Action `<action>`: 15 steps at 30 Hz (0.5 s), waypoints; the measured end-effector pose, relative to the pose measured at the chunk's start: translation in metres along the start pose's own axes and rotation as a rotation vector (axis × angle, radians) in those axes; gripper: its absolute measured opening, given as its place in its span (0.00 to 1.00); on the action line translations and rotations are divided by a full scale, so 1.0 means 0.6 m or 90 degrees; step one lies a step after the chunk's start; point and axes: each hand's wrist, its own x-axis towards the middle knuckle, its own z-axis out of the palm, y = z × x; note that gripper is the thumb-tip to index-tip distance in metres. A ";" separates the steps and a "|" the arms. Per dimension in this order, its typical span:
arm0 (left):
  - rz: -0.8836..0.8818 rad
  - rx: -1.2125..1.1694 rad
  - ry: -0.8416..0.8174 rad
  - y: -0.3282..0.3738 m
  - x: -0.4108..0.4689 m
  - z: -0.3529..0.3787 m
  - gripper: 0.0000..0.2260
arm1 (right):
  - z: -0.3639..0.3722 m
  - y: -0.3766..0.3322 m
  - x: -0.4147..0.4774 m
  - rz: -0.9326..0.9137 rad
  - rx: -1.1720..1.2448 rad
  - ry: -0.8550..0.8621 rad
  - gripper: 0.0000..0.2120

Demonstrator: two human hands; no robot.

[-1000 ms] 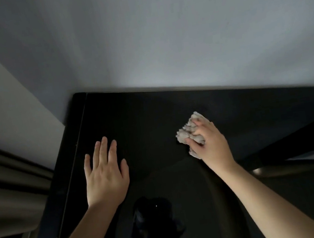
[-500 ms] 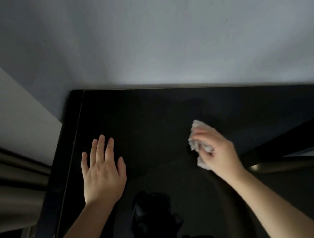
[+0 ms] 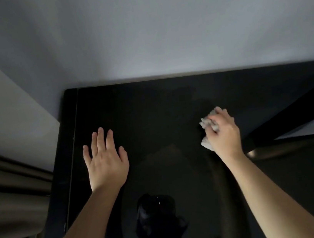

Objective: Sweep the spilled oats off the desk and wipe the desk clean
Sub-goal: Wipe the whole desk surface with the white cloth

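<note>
Right fingers [image 3: 224,116]: curled round a crumpled white cloth [image 3: 205,123], bunched into a thick pad.
Right hand [image 3: 224,136]: pressed the cloth onto the black desk [image 3: 150,107], right side, probably wiping.
Left fingers [image 3: 101,139]: straight, slightly spread, holding nothing.
Left hand [image 3: 105,162]: flat on the desk, likely bracing.
Oats: none visible on the dark top.

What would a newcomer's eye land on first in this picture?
The crumpled white wipe gripped in the right hand, right of centre on the glossy black desk, stands out most. The left hand lies flat, fingers straight, on the desk's left side.
</note>
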 end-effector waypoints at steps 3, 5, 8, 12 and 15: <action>0.004 0.001 0.001 -0.003 0.000 0.001 0.26 | 0.048 -0.082 -0.011 -0.107 0.066 -0.041 0.08; 0.007 -0.007 -0.003 -0.006 -0.001 0.000 0.26 | 0.037 -0.107 -0.087 -0.189 0.103 -0.152 0.05; 0.009 -0.017 -0.003 -0.007 -0.003 -0.002 0.25 | -0.024 -0.062 -0.165 -0.193 0.128 -0.171 0.05; 0.012 -0.005 -0.001 -0.005 -0.002 -0.001 0.26 | -0.004 -0.019 -0.072 0.018 0.035 0.009 0.10; 0.016 -0.010 0.001 -0.007 -0.002 0.001 0.26 | 0.043 -0.094 -0.071 -0.059 0.045 -0.015 0.16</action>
